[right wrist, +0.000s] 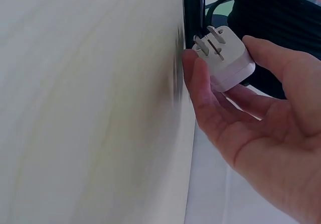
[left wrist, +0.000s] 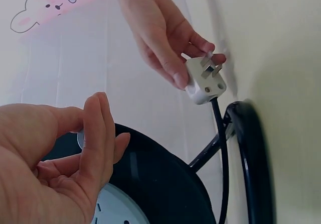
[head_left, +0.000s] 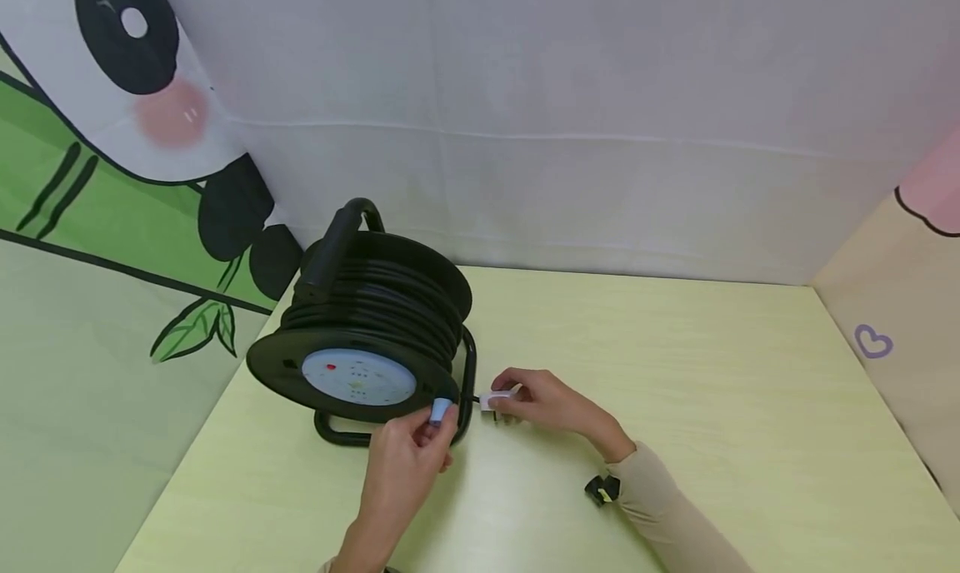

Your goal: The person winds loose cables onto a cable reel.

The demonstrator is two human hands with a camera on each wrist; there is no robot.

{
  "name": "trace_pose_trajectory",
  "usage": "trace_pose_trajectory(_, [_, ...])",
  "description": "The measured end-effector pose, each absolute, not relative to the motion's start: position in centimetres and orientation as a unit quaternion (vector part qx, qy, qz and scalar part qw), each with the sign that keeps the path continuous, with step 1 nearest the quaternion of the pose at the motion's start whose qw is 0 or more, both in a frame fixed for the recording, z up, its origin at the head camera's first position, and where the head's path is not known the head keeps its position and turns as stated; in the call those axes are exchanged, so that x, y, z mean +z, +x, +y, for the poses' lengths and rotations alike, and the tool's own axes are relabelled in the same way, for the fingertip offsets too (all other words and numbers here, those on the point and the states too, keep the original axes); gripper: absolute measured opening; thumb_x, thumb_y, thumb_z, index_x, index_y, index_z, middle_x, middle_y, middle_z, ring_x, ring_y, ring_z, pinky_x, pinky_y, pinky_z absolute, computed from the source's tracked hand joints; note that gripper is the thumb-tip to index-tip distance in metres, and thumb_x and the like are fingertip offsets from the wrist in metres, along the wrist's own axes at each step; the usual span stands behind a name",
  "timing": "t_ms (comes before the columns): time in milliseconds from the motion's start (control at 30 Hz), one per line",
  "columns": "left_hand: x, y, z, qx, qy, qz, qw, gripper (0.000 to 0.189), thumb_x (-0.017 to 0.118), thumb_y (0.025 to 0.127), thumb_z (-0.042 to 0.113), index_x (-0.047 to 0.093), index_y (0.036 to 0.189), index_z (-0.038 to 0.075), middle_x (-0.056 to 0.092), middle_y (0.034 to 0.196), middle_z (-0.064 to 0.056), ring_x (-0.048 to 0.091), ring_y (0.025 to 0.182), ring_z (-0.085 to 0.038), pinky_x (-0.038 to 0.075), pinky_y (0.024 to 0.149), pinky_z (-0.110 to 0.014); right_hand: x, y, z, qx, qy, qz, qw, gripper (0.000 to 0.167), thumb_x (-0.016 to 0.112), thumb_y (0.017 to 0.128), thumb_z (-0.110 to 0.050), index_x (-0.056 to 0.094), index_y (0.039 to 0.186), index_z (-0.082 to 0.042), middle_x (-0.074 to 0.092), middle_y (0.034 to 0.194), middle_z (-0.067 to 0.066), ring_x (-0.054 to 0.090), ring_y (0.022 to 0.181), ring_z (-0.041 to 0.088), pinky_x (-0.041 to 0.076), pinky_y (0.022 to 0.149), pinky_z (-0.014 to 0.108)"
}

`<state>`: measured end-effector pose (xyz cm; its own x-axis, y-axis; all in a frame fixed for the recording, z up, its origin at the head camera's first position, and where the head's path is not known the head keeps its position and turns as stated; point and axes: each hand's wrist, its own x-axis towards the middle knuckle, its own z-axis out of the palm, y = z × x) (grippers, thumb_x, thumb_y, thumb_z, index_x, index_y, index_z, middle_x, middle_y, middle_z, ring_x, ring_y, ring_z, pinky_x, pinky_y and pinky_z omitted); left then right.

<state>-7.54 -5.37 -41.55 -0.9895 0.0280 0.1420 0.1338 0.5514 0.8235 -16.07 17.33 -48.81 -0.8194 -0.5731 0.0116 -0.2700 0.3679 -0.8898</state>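
A black cable reel [head_left: 375, 286], wound with thick black cable, stands on the left of the table with its pale socket panel [head_left: 358, 377] facing me. My left hand [head_left: 405, 460] pinches a light blue-grey knob [head_left: 440, 411] at the lower right of the reel's front disc, mostly hidden by fingers in the left wrist view. To the right of the reel, my right hand [head_left: 551, 404] holds a white three-pin plug [right wrist: 228, 63] between thumb and fingers. The plug's metal pins [right wrist: 203, 45] are bare, and its black cord [left wrist: 220, 153] runs back toward the reel.
The reel rests on a black tubular stand [head_left: 471, 365] and has a black carry handle [head_left: 330, 252] on top. A small black device [head_left: 602, 490] sits at the right wrist. Printed cloth [head_left: 562, 140] hangs behind the pale wooden table [head_left: 712, 373].
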Motion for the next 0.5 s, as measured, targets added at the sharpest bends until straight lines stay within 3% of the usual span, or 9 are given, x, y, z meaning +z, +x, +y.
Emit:
trace_pose_trajectory(167, [-42.2,-7.6,-5.6,-0.474,-0.034,-0.879,0.043,0.030,0.071,0.099,0.021,0.071,0.073,0.007,0.063,0.055,0.007,0.061,0.046,-0.004,0.050,0.045,-0.022,-48.8,-16.3,16.7,-0.506,-0.273,0.802,0.164,0.029,0.064,0.104,-0.022,0.063,0.124,0.000,0.071,0.102,0.006,0.071,0.084,0.022,0.055,0.070,0.023])
trace_pose_trajectory(500, [-43.2,-7.8,-6.1,-0.479,-0.017,-0.877,0.032,0.031,0.071,0.098,0.017,0.070,0.070,0.006,0.062,0.055,0.006,0.063,0.046,-0.007,0.053,0.046,-0.023,-48.8,-16.2,16.9,-0.512,-0.279,0.798,0.152,0.030,0.060,0.106,-0.019,0.060,0.130,-0.002,0.068,0.116,0.010,0.070,0.099,0.022,0.058,0.078,0.025])
